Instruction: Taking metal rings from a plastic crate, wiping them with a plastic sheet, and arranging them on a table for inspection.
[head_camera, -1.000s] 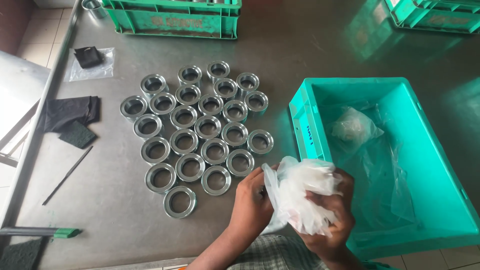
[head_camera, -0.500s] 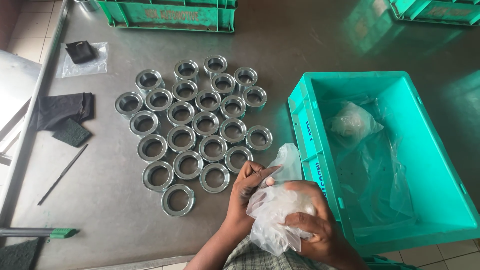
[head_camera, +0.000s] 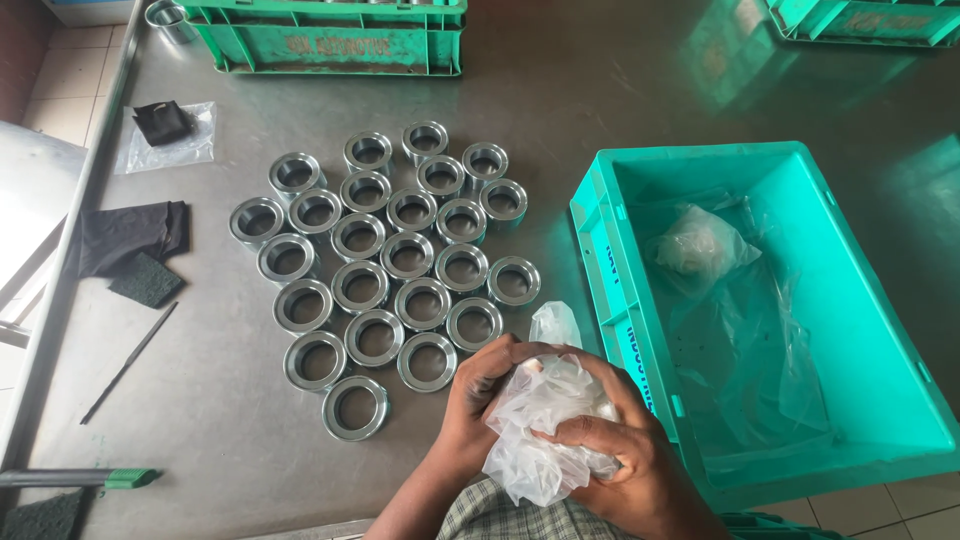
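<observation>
Both hands hold a crumpled clear plastic bag near the table's front edge. My left hand grips its left side, fingers curled over the top. My right hand wraps around the bag from below and the right. Whatever is inside the bag is hidden. Just left of the hands lie several shiny metal rings, set side by side in rows on the steel table. To the right stands a teal plastic crate lined with clear plastic, with another small bag in it.
A green crate stands at the table's far edge, another at the far right. At the left lie a black cloth, a green scouring pad, a thin metal rod and a bagged dark item.
The hands have kept working the bag, drawing it lower and closer to my body. The bag looks more bunched up. The rings and crates have not moved.
</observation>
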